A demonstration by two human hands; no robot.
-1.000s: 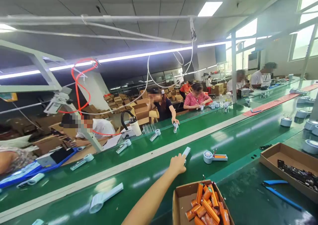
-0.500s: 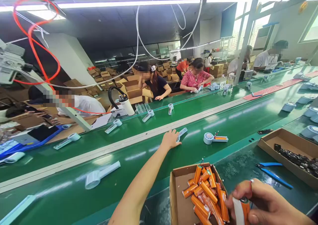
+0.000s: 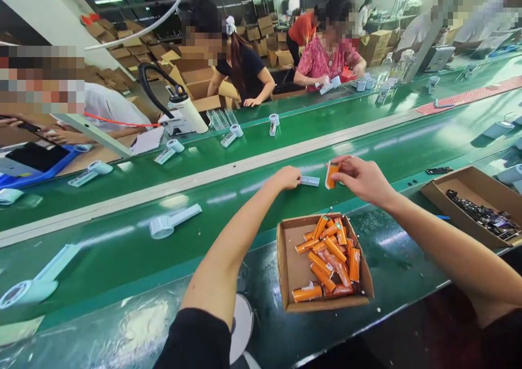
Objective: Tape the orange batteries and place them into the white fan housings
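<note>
My left hand (image 3: 289,177) is closed over the round end of a pale blue handheld fan housing (image 3: 310,181) on the green belt. The housing's open handle sticks out to the right, and the hand hides its head. Just right of that handle, my right hand (image 3: 361,179) pinches an orange cylindrical battery (image 3: 333,175) with a white strip along its side, held upright above the belt. Below both hands stands a cardboard box (image 3: 284,271) with many loose orange batteries (image 3: 326,260) in it.
More fan housings lie along the belt (image 3: 122,260), one (image 3: 163,226) to the left. A second box (image 3: 460,206) with black parts stands at right. A white spool (image 3: 241,328) sits by my left elbow. Co-workers sit across the line beyond the pale divider (image 3: 196,180).
My right hand has moved from beside the battery box up and forward to the belt, carrying the battery. My left hand stays at the fan housing, whose handle now points right. The view has tipped down.
</note>
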